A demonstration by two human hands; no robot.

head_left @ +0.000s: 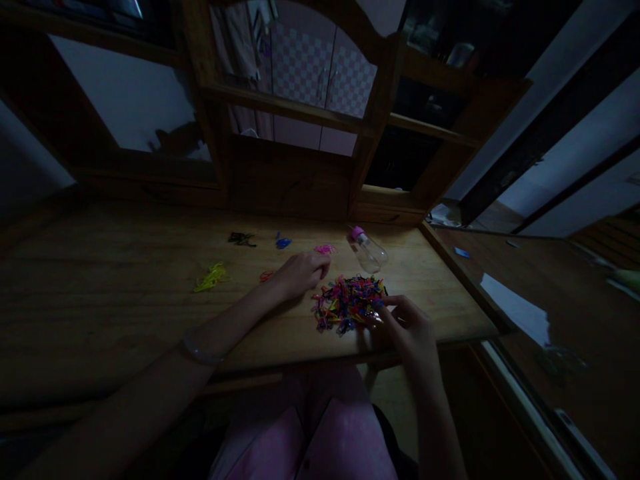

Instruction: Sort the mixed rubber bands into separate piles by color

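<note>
A heap of small multicoloured rubber bands (pixel 350 303) lies on the wooden table in front of me. My right hand (pixel 413 327) is at the heap's right edge, thumb and forefinger pinched on a blue band at their tips. Left of the heap, my left hand (pixel 305 273) rests on the table with fingers curled in; what they hold, if anything, is hidden. Just beyond it sits a small pink group of bands (pixel 325 249). Farther left lie blue bands (pixel 283 243), red-orange bands (pixel 267 275), black bands (pixel 242 239) and yellow bands (pixel 213 277).
A clear bottle with a pink cap (pixel 370 253) lies on its side behind the heap. The wooden table (pixel 125 287) backs onto a shelf unit (pixel 290 173). On a lower surface at right is a white paper (pixel 515 308). The room is dim.
</note>
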